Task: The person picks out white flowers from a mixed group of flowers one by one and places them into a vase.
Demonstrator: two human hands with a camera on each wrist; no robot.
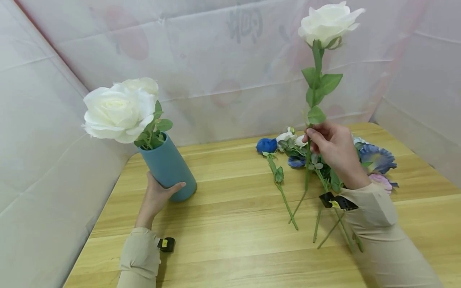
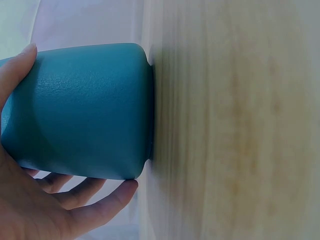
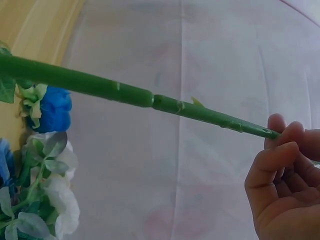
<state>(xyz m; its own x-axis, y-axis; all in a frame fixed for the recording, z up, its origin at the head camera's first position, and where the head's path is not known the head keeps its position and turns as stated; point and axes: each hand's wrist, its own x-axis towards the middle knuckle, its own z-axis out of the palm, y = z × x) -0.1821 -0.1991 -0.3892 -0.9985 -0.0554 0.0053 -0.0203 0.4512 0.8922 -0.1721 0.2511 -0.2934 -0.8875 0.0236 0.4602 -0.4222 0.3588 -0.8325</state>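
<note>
A blue vase point(image 1: 173, 172) stands on the table at the left, with white roses point(image 1: 119, 110) and green leaves showing above its rim. My left hand point(image 1: 157, 196) grips its lower part. In the left wrist view, the thumb lies on one side of the vase point(image 2: 90, 110) and the other fingers on the opposite side; the vase's base meets the tabletop. My right hand point(image 1: 336, 148) pinches the stem of a long white rose point(image 1: 329, 24), held upright with its bloom high above the table. In the right wrist view, thumb and fingertips close on the green stem point(image 3: 120, 92).
Several loose flowers lie in a pile on the right of the wooden table point(image 1: 223, 240), below my right hand. Among them are a blue rose point(image 1: 266, 145), a blue-purple bloom point(image 1: 378, 157) and a pink bloom point(image 1: 381, 182). A pale cloth point(image 1: 201, 64) hangs behind the table.
</note>
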